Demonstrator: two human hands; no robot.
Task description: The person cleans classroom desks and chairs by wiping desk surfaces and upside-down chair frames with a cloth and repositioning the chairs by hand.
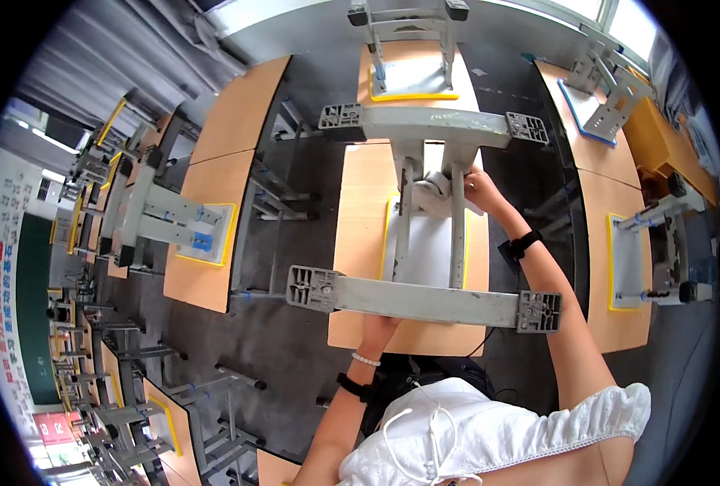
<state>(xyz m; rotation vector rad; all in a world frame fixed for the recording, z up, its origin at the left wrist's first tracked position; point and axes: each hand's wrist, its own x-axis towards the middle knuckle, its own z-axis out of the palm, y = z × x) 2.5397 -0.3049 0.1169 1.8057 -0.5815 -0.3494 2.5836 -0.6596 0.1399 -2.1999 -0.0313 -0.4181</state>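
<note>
An upturned stool with a grey metal frame rests on the wooden desk in front of me. Its two foot bars end in grey plastic caps, and its seat with a yellow edge lies on the desktop. My right hand is at the far right side of the frame, fingers bent against an upright near a crumpled grey cloth; its grip is partly hidden. Below the near foot bar, my left hand is mostly covered by that bar, and its fingers do not show.
Another upturned stool stands on the desk ahead. Desks with upturned stools line the left and the right. Curtains hang at the upper left, and a green board is on the far left wall.
</note>
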